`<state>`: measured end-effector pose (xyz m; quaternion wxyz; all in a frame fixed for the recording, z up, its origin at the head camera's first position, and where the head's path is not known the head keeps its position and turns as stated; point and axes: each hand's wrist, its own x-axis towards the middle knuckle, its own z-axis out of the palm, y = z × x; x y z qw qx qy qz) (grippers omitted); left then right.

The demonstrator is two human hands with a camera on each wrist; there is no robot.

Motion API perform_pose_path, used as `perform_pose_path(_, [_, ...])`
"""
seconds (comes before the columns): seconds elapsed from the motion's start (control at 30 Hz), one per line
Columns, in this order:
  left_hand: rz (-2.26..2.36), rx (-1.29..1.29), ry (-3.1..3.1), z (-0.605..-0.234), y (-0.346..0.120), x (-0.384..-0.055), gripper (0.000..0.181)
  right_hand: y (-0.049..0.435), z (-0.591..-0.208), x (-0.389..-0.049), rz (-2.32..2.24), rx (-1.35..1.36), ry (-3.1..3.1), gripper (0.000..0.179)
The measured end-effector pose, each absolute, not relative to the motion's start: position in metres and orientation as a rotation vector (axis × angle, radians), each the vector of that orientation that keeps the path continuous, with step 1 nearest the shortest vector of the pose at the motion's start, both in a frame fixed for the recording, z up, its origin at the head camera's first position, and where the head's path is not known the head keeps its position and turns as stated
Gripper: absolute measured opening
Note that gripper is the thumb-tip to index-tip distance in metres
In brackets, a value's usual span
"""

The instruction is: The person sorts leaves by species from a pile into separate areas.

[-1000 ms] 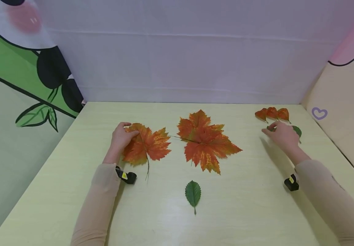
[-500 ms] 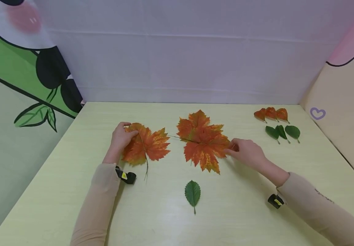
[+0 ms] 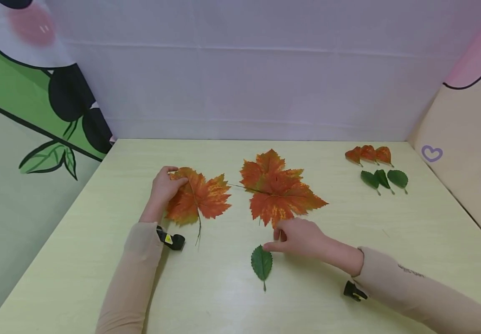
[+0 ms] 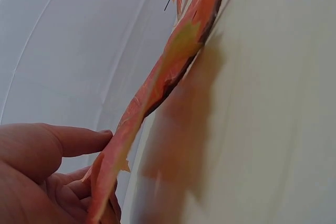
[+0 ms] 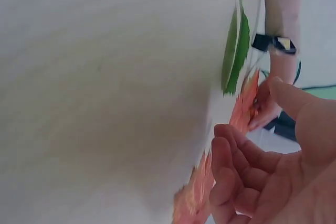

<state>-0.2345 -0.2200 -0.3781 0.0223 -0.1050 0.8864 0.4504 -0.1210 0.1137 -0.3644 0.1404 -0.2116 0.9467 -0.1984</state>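
My left hand (image 3: 165,188) pinches the left edge of an orange-red maple leaf (image 3: 202,197), thumb on its upper face. In the left wrist view this maple leaf (image 4: 152,87) stands tilted off the table, casting a shadow. My right hand (image 3: 303,237) hovers between a second, bigger maple leaf (image 3: 275,185) and a single serrated green leaf (image 3: 261,264). Its thumb overlaps the green leaf's tip in the head view. The right wrist view shows nothing between the thumb and the loosely bent fingers (image 5: 223,153), with the green leaf (image 5: 242,45) beyond them.
Three small orange leaves (image 3: 368,153) lie in a row at the back right of the pale table (image 3: 207,297). Just in front of them are three small green leaves (image 3: 383,178). A lilac cloth wall (image 3: 240,93) rises behind the table.
My right hand has come from the small green leaves at the back right, past the bigger maple leaf's right tip, to the single green leaf. The left hand has stayed on its maple leaf.
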Motion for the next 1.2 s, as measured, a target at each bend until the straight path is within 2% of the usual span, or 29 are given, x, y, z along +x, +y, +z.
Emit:
perform_pose_path(0.43, [1.401, -0.325, 2.755, -0.38, -0.221, -0.237, 0.055, 0.09, -0.372, -0.111, -0.44, -0.663, 2.722, 0.05])
perform_pose_path(1.2, [1.405, -0.331, 2.749, -0.38, -0.221, -0.235, 0.055, 0.105, -0.367, -0.114, -0.732, -0.551, 2.672, 0.033])
